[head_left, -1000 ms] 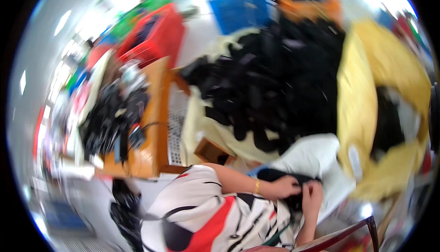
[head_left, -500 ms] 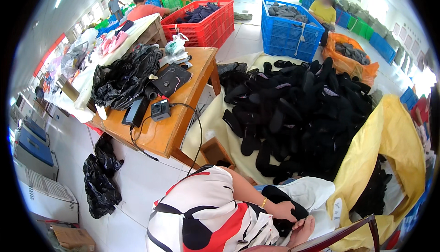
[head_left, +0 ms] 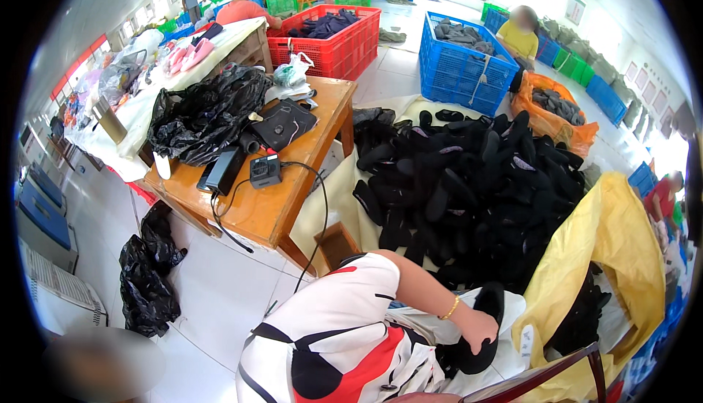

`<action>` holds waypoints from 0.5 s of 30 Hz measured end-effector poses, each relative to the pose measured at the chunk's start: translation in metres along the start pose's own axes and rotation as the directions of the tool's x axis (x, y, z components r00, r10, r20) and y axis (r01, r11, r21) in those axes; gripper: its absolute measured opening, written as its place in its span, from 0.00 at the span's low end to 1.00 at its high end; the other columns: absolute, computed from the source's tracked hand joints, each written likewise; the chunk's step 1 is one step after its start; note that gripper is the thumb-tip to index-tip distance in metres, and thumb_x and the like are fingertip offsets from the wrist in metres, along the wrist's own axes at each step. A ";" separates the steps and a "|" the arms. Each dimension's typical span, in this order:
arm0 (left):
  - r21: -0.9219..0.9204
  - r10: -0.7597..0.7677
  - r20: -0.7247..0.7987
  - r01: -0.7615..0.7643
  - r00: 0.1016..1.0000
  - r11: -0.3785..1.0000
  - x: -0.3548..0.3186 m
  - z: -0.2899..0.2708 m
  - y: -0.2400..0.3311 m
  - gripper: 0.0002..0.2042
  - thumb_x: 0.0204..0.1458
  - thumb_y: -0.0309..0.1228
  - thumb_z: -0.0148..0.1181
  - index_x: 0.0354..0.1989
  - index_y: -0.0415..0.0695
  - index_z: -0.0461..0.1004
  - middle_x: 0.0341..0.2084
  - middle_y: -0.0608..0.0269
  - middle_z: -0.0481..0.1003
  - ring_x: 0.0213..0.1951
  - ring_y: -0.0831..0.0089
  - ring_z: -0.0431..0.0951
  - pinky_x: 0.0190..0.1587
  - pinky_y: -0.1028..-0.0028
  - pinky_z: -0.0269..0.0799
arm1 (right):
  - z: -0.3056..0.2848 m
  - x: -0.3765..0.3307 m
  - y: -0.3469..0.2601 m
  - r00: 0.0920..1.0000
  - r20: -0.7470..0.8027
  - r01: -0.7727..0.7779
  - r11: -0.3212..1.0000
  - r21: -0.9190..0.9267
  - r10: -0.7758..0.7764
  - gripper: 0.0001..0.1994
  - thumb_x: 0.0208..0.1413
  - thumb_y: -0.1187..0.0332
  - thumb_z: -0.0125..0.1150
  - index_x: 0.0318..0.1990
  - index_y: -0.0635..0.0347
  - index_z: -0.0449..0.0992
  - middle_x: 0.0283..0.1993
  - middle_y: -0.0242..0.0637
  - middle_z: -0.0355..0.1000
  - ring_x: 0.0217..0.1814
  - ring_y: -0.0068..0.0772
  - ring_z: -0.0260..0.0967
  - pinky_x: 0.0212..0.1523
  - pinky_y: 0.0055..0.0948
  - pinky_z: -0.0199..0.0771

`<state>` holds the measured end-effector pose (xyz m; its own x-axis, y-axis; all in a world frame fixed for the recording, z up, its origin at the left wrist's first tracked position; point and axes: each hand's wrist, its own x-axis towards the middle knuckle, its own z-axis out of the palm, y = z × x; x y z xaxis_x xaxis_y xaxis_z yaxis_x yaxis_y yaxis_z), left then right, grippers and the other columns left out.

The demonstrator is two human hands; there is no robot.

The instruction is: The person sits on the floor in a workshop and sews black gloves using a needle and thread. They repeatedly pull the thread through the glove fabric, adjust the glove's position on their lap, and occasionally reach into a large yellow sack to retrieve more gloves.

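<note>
My left hand (head_left: 480, 330), with a gold bracelet on its wrist, is closed around a black slipper (head_left: 490, 300) above my lap. Dark material shows both above and below the fingers; whether it is one slipper or a pair I cannot tell. White cloth (head_left: 514, 308) lies under and beside it. My right hand does not show. Just beyond my lap spreads a large heap of black slippers (head_left: 469, 198) on a pale cream sheet (head_left: 344, 205).
A yellow sack (head_left: 622, 220) with black pieces inside stands open at the right. Left is a wooden table (head_left: 293, 205) with a black bag, a small device and trailing cables. A small wooden box (head_left: 338, 245) sits near my arm. Crates, red (head_left: 351, 47) and blue (head_left: 465, 73), stand farther off.
My left hand has moved slightly up and right with the black slipper, which is now more upright. My right hand, earlier beside it, has gone out of sight. The view has shifted a little.
</note>
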<state>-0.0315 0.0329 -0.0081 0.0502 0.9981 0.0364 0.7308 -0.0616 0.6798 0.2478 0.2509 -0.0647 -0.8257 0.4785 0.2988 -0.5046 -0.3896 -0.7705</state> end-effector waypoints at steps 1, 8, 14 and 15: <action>0.044 0.048 0.013 -0.048 0.999 0.998 0.007 0.000 -0.002 0.20 0.34 0.41 0.69 0.33 0.38 0.81 0.28 0.45 0.79 0.35 0.48 0.80 0.38 0.57 0.75 | -0.006 -0.004 -0.007 0.996 0.010 0.088 0.995 -0.046 -0.088 0.15 0.59 0.58 0.63 0.27 0.51 0.65 0.21 0.25 0.59 0.22 0.28 0.57 0.33 0.35 0.69; 0.153 0.412 0.322 -0.476 0.852 0.866 0.077 0.034 -0.009 0.15 0.33 0.42 0.67 0.27 0.45 0.82 0.26 0.51 0.79 0.32 0.47 0.79 0.33 0.52 0.74 | -0.098 -0.194 -0.033 0.437 -0.366 -0.333 0.230 -0.914 -0.821 0.08 0.63 0.68 0.59 0.29 0.52 0.71 0.26 0.28 0.72 0.28 0.30 0.72 0.26 0.27 0.74; 0.046 0.261 0.598 -0.358 0.757 0.932 0.082 0.065 -0.015 0.18 0.37 0.43 0.68 0.30 0.41 0.81 0.28 0.50 0.79 0.34 0.48 0.79 0.35 0.53 0.74 | -0.022 -0.220 -0.068 -0.224 -0.926 0.417 0.829 -0.373 -0.304 0.14 0.67 0.68 0.46 0.48 0.75 0.66 0.49 0.49 0.68 0.61 0.51 0.65 0.66 0.57 0.68; -0.045 0.331 0.511 -0.360 0.793 0.932 0.082 0.067 -0.028 0.18 0.39 0.43 0.70 0.33 0.40 0.81 0.32 0.51 0.80 0.36 0.50 0.79 0.37 0.54 0.74 | -0.028 -0.227 -0.064 -0.286 -0.907 0.384 0.830 -0.404 -0.309 0.10 0.66 0.69 0.48 0.42 0.71 0.68 0.41 0.44 0.69 0.50 0.46 0.69 0.64 0.56 0.69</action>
<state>-0.0028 0.1156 -0.0731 0.6300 0.7672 -0.1201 0.6320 -0.4166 0.6535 0.4747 0.1888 -0.0990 0.6210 0.6971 -0.3583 -0.6343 0.1784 -0.7523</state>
